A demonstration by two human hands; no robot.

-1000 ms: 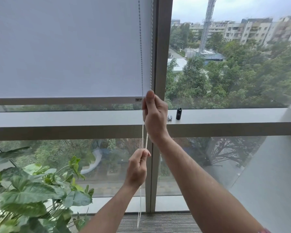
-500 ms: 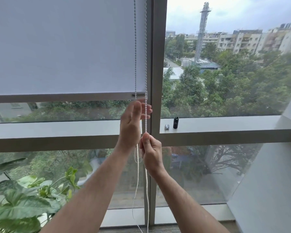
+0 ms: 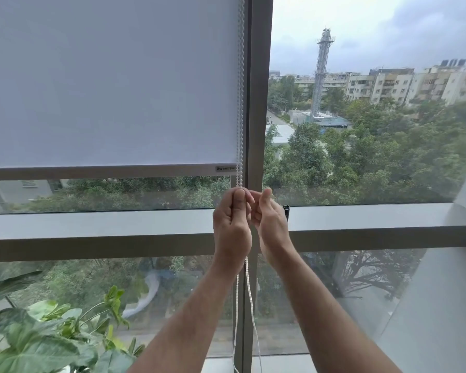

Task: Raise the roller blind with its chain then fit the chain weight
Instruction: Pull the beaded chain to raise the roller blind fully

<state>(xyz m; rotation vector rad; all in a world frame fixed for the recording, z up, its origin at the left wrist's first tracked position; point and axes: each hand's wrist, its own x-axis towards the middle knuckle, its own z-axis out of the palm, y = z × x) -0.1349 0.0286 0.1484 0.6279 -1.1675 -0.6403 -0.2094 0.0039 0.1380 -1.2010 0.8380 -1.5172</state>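
- Left hand (image 3: 232,224): grip closed on the bead chain (image 3: 240,103), just below the blind's bottom bar (image 3: 105,172).
- Right hand (image 3: 271,224): fingers loosely curled, open, just beside the left; contact with chain cannot be told.
- Roller blind (image 3: 111,82): covers upper pane.
- Chain: hangs along the window frame (image 3: 258,103).
- Black cylinder (image 3: 286,211): on sill (image 3: 361,216), mostly hidden behind right hand.

Soft overcast daylight, wide-angle edge distortion
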